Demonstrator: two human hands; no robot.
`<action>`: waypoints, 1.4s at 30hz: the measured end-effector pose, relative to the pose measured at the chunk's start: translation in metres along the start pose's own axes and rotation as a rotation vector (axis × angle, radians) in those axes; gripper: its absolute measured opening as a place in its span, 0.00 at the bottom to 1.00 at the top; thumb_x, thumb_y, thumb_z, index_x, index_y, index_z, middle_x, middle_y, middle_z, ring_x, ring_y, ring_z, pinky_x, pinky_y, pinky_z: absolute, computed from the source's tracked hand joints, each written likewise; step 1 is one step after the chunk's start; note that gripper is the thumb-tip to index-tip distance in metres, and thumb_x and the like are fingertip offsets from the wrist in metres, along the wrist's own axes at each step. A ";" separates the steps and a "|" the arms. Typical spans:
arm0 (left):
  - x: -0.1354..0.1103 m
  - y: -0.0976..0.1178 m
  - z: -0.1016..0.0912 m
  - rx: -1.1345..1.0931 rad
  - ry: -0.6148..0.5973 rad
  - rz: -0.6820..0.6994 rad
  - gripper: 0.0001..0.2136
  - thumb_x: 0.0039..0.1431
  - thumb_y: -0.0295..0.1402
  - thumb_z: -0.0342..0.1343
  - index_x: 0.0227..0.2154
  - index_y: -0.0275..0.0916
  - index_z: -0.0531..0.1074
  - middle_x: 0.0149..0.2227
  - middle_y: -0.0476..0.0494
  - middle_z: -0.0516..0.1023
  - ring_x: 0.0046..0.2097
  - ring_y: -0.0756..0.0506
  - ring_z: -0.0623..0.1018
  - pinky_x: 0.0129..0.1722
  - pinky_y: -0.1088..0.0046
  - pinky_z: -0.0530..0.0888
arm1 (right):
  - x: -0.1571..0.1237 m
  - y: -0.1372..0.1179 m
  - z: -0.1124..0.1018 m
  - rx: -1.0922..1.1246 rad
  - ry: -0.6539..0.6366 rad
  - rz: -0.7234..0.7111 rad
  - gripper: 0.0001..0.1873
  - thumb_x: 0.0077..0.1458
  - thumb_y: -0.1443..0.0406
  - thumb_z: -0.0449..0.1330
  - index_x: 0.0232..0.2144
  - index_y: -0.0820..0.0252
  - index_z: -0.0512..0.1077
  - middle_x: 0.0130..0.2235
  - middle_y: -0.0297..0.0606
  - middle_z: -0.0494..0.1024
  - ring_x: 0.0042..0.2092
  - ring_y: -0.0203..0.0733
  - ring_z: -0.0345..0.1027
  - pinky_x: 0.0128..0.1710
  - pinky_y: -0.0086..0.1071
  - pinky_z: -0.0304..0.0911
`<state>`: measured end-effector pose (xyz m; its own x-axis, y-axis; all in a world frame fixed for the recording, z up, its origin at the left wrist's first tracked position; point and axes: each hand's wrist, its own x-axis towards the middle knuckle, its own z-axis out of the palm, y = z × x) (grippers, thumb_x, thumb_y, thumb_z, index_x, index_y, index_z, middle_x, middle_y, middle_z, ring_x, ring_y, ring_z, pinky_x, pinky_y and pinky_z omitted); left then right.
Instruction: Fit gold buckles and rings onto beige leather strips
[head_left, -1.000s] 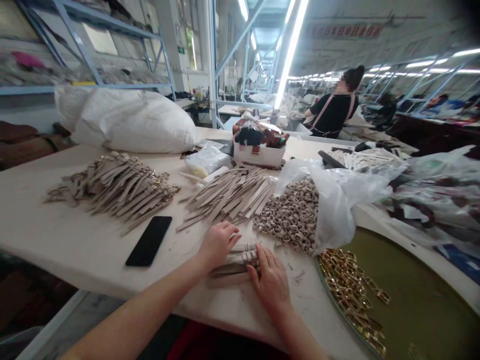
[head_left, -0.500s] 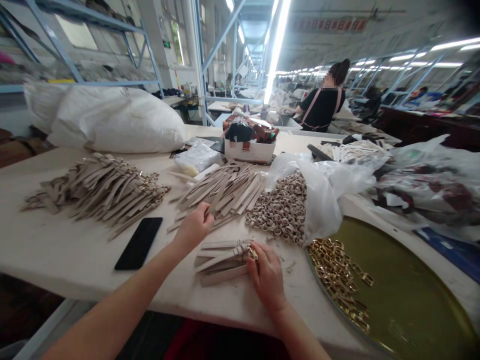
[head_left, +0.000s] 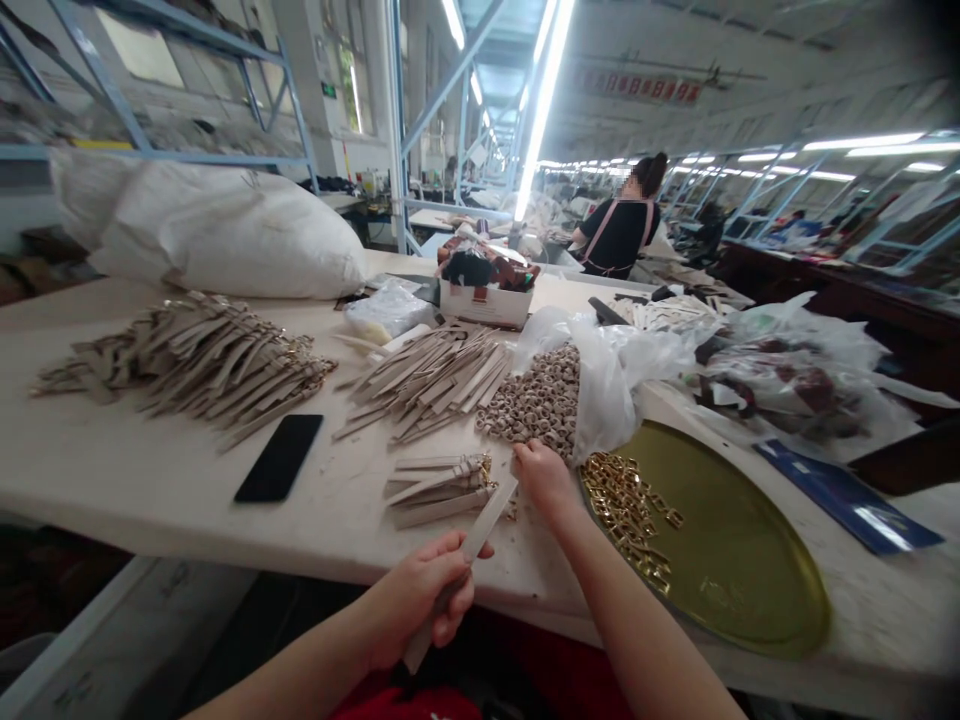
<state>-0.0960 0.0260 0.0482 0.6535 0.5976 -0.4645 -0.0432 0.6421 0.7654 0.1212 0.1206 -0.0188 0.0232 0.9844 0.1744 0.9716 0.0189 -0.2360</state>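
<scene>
Because the left grip (head_left: 427, 600) was clenched round the near end of a beige strap (head_left: 491, 515), low at the table's front edge, the strap slanted up and away with its far end free, ending just beside the right grip (head_left: 541, 475). That right grip lay at the near fringe of a heap of small beige loops (head_left: 536, 400), fingers curled down. Whether it had closed on a loop could not be told.

Just left of the strap lay a small stack of straps (head_left: 439, 485) with gold fittings at one end, likely kept close for easy reach. To the right, a round brass-coloured tray (head_left: 750, 570) held gold buckles (head_left: 626, 505) gathered at its near-left rim, the side towards the hands. The loops spilled from an opened plastic bag (head_left: 622, 375).

Farther out on the pale table (head_left: 150, 470) were a black phone (head_left: 279, 458), a fan of plain straps (head_left: 427, 380), a larger pile of fitted straps (head_left: 195, 355), a small white box (head_left: 484, 300) and a bulging white sack (head_left: 225, 235). Beyond, a co-worker (head_left: 619, 235) stood at another table under long strip lights (head_left: 544, 90), with blue racking (head_left: 296, 100) along the hall.
</scene>
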 end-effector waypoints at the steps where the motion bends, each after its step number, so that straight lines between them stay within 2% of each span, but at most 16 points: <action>1: -0.002 0.000 0.001 -0.009 0.001 0.000 0.10 0.55 0.34 0.45 0.40 0.38 0.60 0.15 0.58 0.60 0.12 0.57 0.56 0.12 0.83 0.53 | 0.001 0.000 0.001 0.010 -0.007 0.005 0.07 0.53 0.70 0.53 0.32 0.62 0.71 0.34 0.44 0.71 0.37 0.42 0.66 0.36 0.30 0.56; 5: -0.006 -0.003 0.004 -0.019 0.002 -0.007 0.11 0.54 0.33 0.44 0.39 0.35 0.61 0.15 0.56 0.63 0.13 0.56 0.59 0.12 0.82 0.54 | -0.004 0.004 0.001 0.117 -0.010 0.047 0.05 0.51 0.71 0.54 0.27 0.62 0.70 0.34 0.43 0.70 0.36 0.41 0.66 0.35 0.30 0.55; 8: -0.004 -0.004 0.005 -0.025 0.019 -0.031 0.10 0.51 0.29 0.44 0.37 0.34 0.62 0.19 0.51 0.68 0.16 0.55 0.65 0.15 0.82 0.58 | -0.012 0.008 -0.001 0.258 0.013 0.084 0.05 0.50 0.70 0.54 0.25 0.61 0.69 0.34 0.42 0.70 0.37 0.41 0.65 0.37 0.31 0.55; 11: 0.000 -0.004 0.003 -0.048 0.011 -0.043 0.13 0.46 0.26 0.44 0.38 0.33 0.63 0.22 0.49 0.70 0.18 0.55 0.67 0.17 0.82 0.61 | -0.027 0.005 -0.005 0.452 0.028 0.126 0.06 0.51 0.65 0.55 0.24 0.61 0.68 0.30 0.39 0.70 0.33 0.40 0.64 0.34 0.31 0.58; 13: 0.003 -0.005 -0.001 -0.045 -0.007 -0.061 0.15 0.45 0.26 0.44 0.39 0.34 0.63 0.21 0.51 0.69 0.16 0.55 0.64 0.15 0.82 0.59 | -0.042 -0.002 -0.008 0.592 0.016 0.157 0.12 0.53 0.59 0.52 0.27 0.61 0.68 0.26 0.36 0.70 0.29 0.38 0.64 0.30 0.30 0.60; 15: 0.007 -0.005 -0.004 -0.028 -0.013 -0.087 0.14 0.46 0.27 0.44 0.38 0.34 0.63 0.18 0.54 0.66 0.15 0.56 0.60 0.14 0.82 0.56 | -0.057 -0.011 -0.012 0.930 -0.031 0.255 0.15 0.53 0.55 0.52 0.33 0.61 0.68 0.25 0.33 0.70 0.26 0.35 0.64 0.27 0.29 0.61; 18: 0.013 -0.007 -0.007 -0.003 -0.013 -0.110 0.12 0.49 0.29 0.45 0.38 0.35 0.64 0.17 0.55 0.64 0.14 0.56 0.57 0.13 0.82 0.54 | -0.073 -0.021 -0.018 1.617 -0.152 0.514 0.18 0.47 0.57 0.61 0.40 0.58 0.68 0.26 0.29 0.71 0.25 0.31 0.65 0.26 0.25 0.63; 20: 0.016 -0.007 -0.007 0.000 -0.014 -0.118 0.11 0.50 0.30 0.44 0.37 0.35 0.64 0.17 0.56 0.64 0.14 0.56 0.57 0.13 0.82 0.53 | -0.077 -0.025 -0.020 1.850 -0.201 0.641 0.19 0.45 0.60 0.63 0.41 0.57 0.70 0.25 0.29 0.72 0.25 0.29 0.66 0.26 0.23 0.64; 23: 0.021 -0.006 -0.008 0.022 -0.013 -0.131 0.12 0.52 0.34 0.44 0.39 0.35 0.63 0.17 0.56 0.63 0.14 0.56 0.57 0.13 0.81 0.53 | -0.077 -0.025 -0.017 1.939 -0.198 0.717 0.15 0.45 0.63 0.63 0.39 0.59 0.72 0.26 0.30 0.74 0.26 0.30 0.68 0.27 0.22 0.66; 25: 0.023 -0.006 -0.010 0.067 -0.001 -0.120 0.15 0.55 0.39 0.44 0.40 0.34 0.64 0.17 0.56 0.62 0.15 0.56 0.56 0.14 0.81 0.52 | -0.076 -0.023 -0.014 1.965 -0.188 0.727 0.14 0.45 0.64 0.63 0.38 0.58 0.72 0.29 0.32 0.76 0.29 0.31 0.70 0.30 0.23 0.68; 28: 0.028 -0.008 -0.014 0.138 0.051 -0.083 0.22 0.55 0.48 0.42 0.39 0.32 0.66 0.17 0.57 0.57 0.17 0.56 0.54 0.16 0.80 0.50 | -0.076 -0.022 -0.012 1.993 -0.151 0.734 0.13 0.45 0.66 0.64 0.37 0.57 0.72 0.35 0.34 0.77 0.34 0.33 0.72 0.37 0.26 0.69; 30: 0.033 -0.010 -0.017 0.168 0.094 -0.069 0.24 0.55 0.50 0.42 0.38 0.32 0.67 0.18 0.57 0.55 0.19 0.56 0.53 0.17 0.79 0.49 | -0.076 -0.022 -0.012 2.003 -0.122 0.743 0.13 0.43 0.67 0.65 0.35 0.58 0.73 0.37 0.35 0.77 0.36 0.34 0.72 0.39 0.26 0.69; 33: 0.042 -0.012 -0.020 0.257 0.138 -0.080 0.20 0.54 0.48 0.44 0.35 0.33 0.67 0.18 0.57 0.53 0.20 0.55 0.52 0.18 0.78 0.49 | -0.076 -0.023 -0.012 2.000 -0.070 0.750 0.13 0.40 0.67 0.67 0.33 0.58 0.73 0.37 0.35 0.78 0.37 0.34 0.72 0.39 0.26 0.68; 37: 0.049 -0.014 -0.021 0.483 0.209 -0.045 0.11 0.52 0.41 0.49 0.26 0.37 0.62 0.19 0.57 0.56 0.20 0.55 0.57 0.19 0.79 0.52 | -0.075 -0.025 -0.010 1.930 0.031 0.752 0.14 0.40 0.66 0.67 0.34 0.57 0.73 0.37 0.34 0.77 0.37 0.34 0.71 0.40 0.28 0.67; 42: 0.043 -0.017 -0.020 0.661 0.203 -0.069 0.10 0.54 0.39 0.44 0.24 0.38 0.59 0.17 0.57 0.60 0.17 0.54 0.59 0.16 0.80 0.54 | -0.082 -0.030 -0.010 1.795 0.063 0.744 0.15 0.39 0.64 0.67 0.34 0.57 0.73 0.35 0.34 0.76 0.36 0.35 0.69 0.36 0.29 0.67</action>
<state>-0.0820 0.0502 0.0063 0.4809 0.6855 -0.5466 0.5049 0.2932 0.8119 0.0922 0.0375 -0.0168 0.2981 0.8727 -0.3866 -0.5668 -0.1640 -0.8074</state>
